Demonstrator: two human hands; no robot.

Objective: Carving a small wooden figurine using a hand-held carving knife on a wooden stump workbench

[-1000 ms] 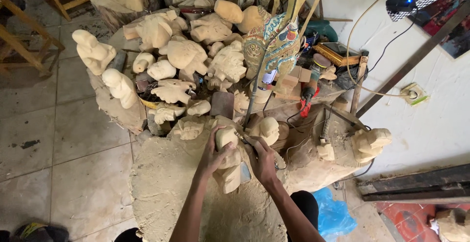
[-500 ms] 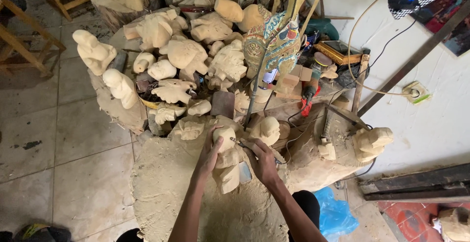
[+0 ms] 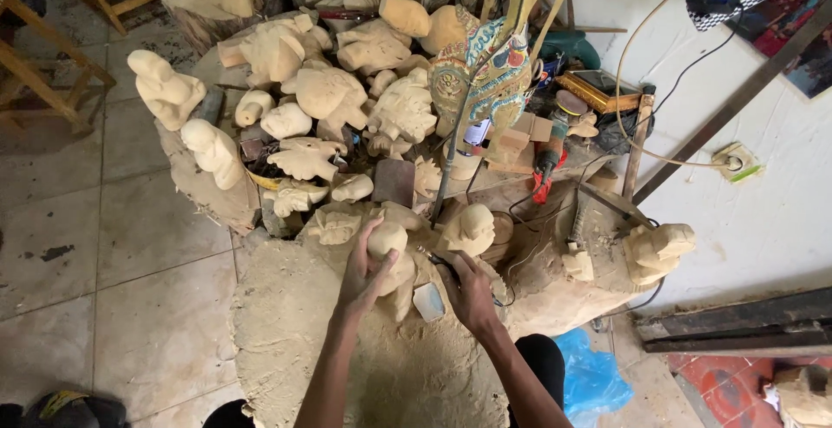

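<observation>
My left hand [image 3: 364,268] grips a pale unfinished wooden figure [image 3: 392,255] that stands upright on a sawdust-covered wooden block [image 3: 295,333]. My right hand [image 3: 468,289] is closed around a dark hand tool [image 3: 436,260] whose tip points at the figure's right side. A small pale flat piece [image 3: 428,301] lies just under that hand. Another rough carving [image 3: 468,229] sits directly behind my right hand.
Several rough pale carvings [image 3: 325,94] are heaped beyond the block. A painted flat puppet on a stick [image 3: 481,73] stands upright among them. A red power tool [image 3: 546,164], cables and a wall socket [image 3: 732,161] lie at right. A blue plastic bag [image 3: 589,376] is below. Wooden stools [image 3: 43,73] stand at left.
My hands stay on the figure with only small shifts; the left hand has slid slightly higher on it. The view has shifted a little.
</observation>
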